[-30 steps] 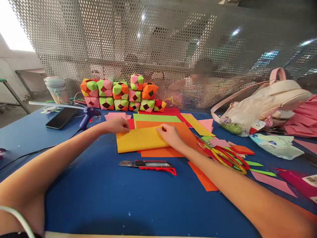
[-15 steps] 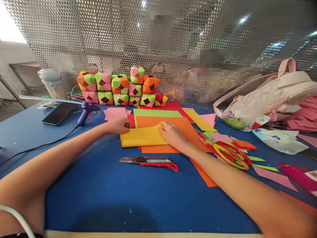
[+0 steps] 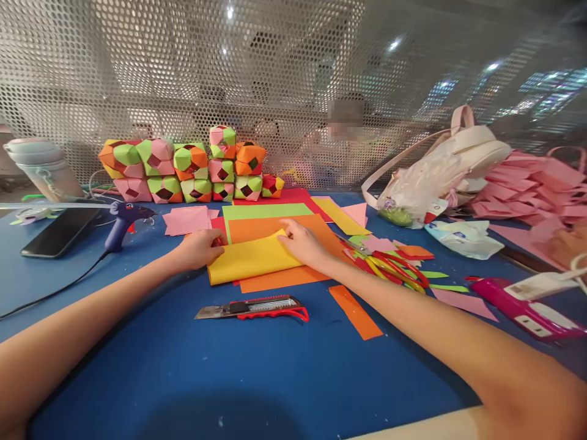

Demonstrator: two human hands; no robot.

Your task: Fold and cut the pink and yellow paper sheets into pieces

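Observation:
A folded sheet of yellow paper point(image 3: 252, 260) lies over orange paper point(image 3: 270, 282), its rounded fold toward me. My left hand point(image 3: 200, 249) pinches its left end with curled fingers. At the upper right edge, my right hand point(image 3: 306, 245) grips the same sheet, thumb and fingers closed on it. Green paper point(image 3: 266, 211) and red paper point(image 3: 293, 197) stick out behind the orange. Nearer to me rests a utility knife point(image 3: 254, 308) with a red handle, its blade pointing left. To the right of my right hand are scissors point(image 3: 398, 269) with red and yellow handles.
Folded paper balls point(image 3: 192, 165) are stacked by the perforated screen point(image 3: 293, 91). On the left stand a glue gun point(image 3: 121, 226), a phone point(image 3: 62, 229) and a bottle point(image 3: 46, 168). A bag point(image 3: 472, 150), pink paper pieces point(image 3: 527, 189) and a magenta power strip point(image 3: 523, 305) occupy the right.
The view has swung right, so things appear further left. Both hands still hold the yellow paper, which looks more slanted. More of the power strip and pink pieces shows at right.

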